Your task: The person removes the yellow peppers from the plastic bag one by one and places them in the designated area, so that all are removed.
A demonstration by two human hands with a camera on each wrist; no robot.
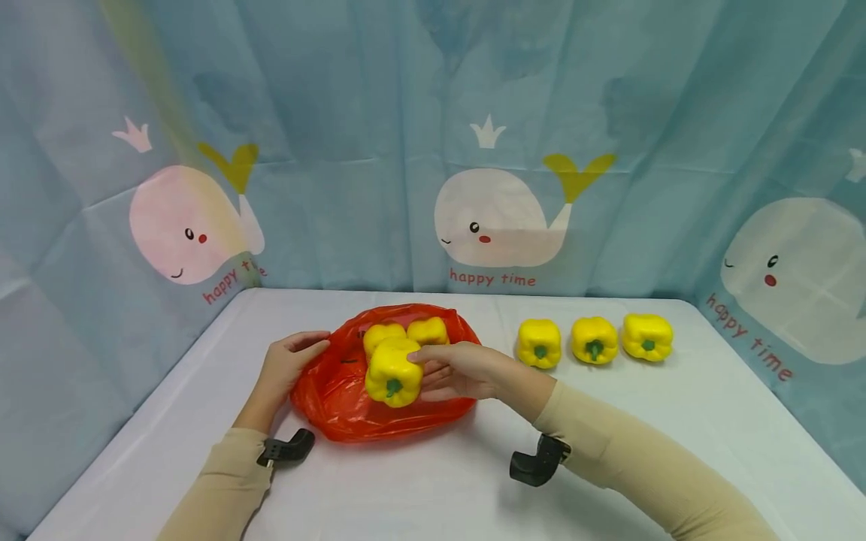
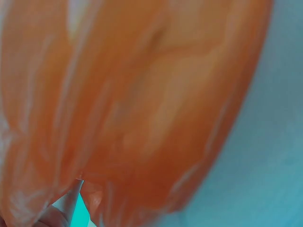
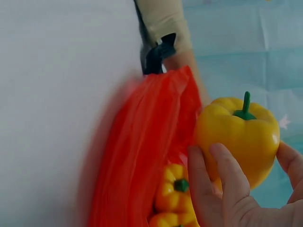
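My right hand [image 1: 460, 371] holds a yellow bell pepper [image 1: 392, 379] with a green stem above the mouth of a red plastic bag [image 1: 338, 417]. In the right wrist view, fingers and thumb close round the sides of this pepper [image 3: 239, 142]. My left hand [image 1: 283, 370] pinches the bag's left rim. Two more yellow peppers [image 1: 428, 330] lie inside the bag, partly covered by the held one. The left wrist view is filled mostly by the bag [image 2: 142, 118], blurred and close, with bits of the left hand [image 2: 51, 218] at the lower edge.
Three yellow bell peppers [image 1: 594, 340] stand in a row on the white table [image 1: 419, 488], right of the bag. Behind the table hangs a blue curtain [image 1: 365, 210] printed with whales. A black camera mount [image 1: 537, 462] sits on each wrist.
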